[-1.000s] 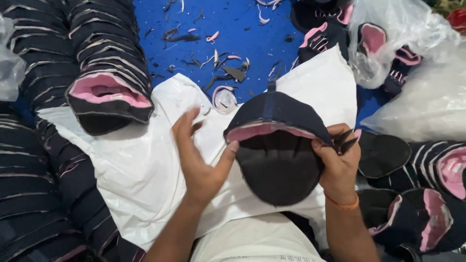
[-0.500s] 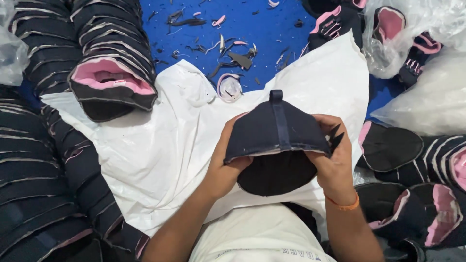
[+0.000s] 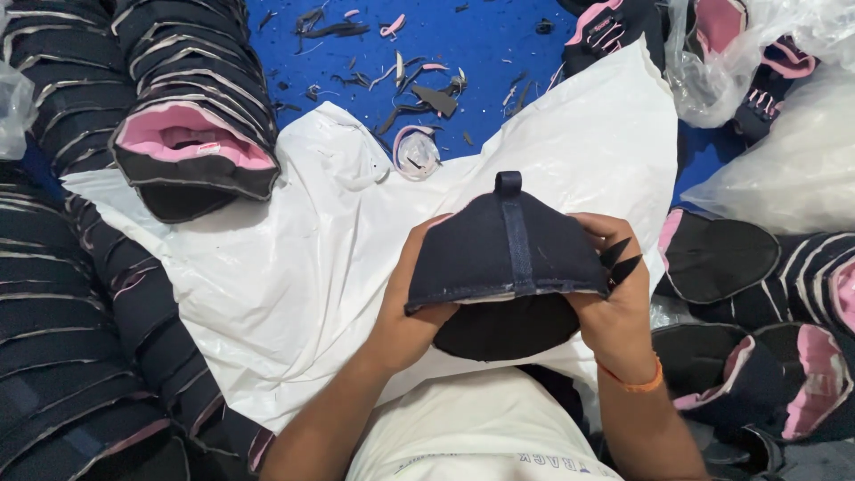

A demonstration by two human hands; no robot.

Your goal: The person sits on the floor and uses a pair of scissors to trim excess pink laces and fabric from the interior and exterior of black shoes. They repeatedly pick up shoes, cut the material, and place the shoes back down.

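A dark navy fabric shoe upper (image 3: 508, 249), peaked with a centre strap and loop, sits mid-frame over a white plastic sheet (image 3: 294, 267). The left hand (image 3: 405, 312) and right hand (image 3: 614, 303) both clasp its sides. Stacked uppers (image 3: 191, 151) with pink linings flank it; trimmings (image 3: 419, 85) litter the blue floor (image 3: 499, 44).

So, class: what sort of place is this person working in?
Probably a shoe-making workshop. Both hands hold a dark shoe upper; stacks of nested uppers lie around a white plastic sheet, with fabric offcuts on the blue floor.
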